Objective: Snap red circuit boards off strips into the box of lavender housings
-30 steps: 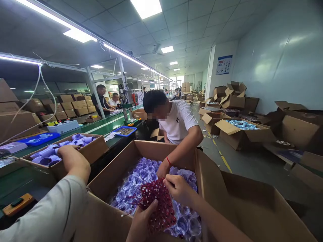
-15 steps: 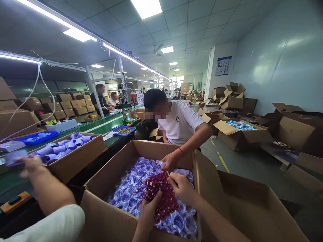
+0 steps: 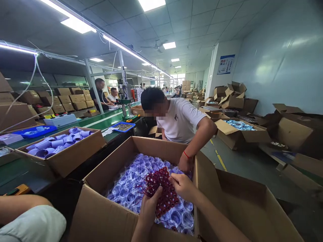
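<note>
A dark red sheet of small round pieces with thin red wires is held over a large cardboard box. My left hand grips its lower left part, thumb on top. At its upper right edge, my right hand is closed with fingertips pinched; whatever is between them is too small to name. Beneath the sheet, the box holds rows of clear-wrapped purple cups. Another person's hand reaches into the box's far right corner.
A person in a white shirt leans over the box's far side. Another person's arm is at lower left. On the green bench are a carton of purple cups and a blue tray. An open box stands right.
The facing person's hand has moved right and down into the box corner. At left, the neighbour's arm has dropped back, and its hand and the purple item are out of view.
</note>
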Available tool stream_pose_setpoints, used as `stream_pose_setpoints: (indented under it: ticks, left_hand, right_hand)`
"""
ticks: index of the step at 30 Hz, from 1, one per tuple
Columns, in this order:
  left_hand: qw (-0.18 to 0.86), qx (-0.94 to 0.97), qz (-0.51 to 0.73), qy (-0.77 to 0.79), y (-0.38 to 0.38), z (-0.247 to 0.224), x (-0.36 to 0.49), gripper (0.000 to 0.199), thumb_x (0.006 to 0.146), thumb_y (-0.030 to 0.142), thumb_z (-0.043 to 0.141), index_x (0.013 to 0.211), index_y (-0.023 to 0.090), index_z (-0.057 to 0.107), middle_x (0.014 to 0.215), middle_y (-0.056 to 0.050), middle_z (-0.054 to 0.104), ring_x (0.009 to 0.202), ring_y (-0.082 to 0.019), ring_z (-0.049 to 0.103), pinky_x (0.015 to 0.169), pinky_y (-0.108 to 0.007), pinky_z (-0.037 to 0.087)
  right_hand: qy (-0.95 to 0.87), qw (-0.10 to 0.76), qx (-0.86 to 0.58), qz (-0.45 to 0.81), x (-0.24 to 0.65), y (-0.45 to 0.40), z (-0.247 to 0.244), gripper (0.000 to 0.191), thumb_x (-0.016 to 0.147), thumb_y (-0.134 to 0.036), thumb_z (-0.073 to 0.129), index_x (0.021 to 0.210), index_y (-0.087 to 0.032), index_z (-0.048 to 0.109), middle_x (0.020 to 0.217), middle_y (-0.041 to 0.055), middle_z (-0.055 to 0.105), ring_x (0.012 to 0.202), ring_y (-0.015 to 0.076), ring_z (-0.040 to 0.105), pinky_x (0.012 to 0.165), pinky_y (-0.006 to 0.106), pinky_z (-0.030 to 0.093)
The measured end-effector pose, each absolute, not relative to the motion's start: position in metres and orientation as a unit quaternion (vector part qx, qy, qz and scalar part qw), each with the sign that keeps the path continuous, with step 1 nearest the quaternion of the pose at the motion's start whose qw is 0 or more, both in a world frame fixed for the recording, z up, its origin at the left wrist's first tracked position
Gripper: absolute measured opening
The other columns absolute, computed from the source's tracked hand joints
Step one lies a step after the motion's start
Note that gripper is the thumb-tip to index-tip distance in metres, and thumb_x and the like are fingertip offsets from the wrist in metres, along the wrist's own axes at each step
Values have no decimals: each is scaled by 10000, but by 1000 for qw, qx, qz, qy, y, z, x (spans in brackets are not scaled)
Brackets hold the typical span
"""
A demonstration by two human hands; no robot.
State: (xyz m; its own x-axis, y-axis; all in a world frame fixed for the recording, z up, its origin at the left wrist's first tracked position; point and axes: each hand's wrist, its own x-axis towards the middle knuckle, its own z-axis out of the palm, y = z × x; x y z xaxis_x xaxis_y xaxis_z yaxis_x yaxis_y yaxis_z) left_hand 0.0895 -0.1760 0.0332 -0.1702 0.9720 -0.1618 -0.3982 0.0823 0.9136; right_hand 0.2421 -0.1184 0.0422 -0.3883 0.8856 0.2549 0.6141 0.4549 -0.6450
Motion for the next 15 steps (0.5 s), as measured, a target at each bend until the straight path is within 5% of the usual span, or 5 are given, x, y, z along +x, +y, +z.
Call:
stream_pose_setpoints:
  ticks: [7,15]
  left_hand:
    - [564,320,599,470,-172,23,84,512,538,423,821,946,127,734,1003,-129,736,1038,-342,642,921,-404,510]
    - [556,333,603,465,-178,30,83,468,604,453,783,938,129,734,989,-120,741,1018,-330,651,922,-407,508]
  right_hand:
    - [-794,307,-498,165,229,-121,36,299,911,-272,350,624,-207,401,659,17,557,628,144,468,592,284,255]
    - [-787,298,-420,340,237,-113,28,361,915,-413,335,613,-217,318,533,-61,371,532,102,331,505,243,230]
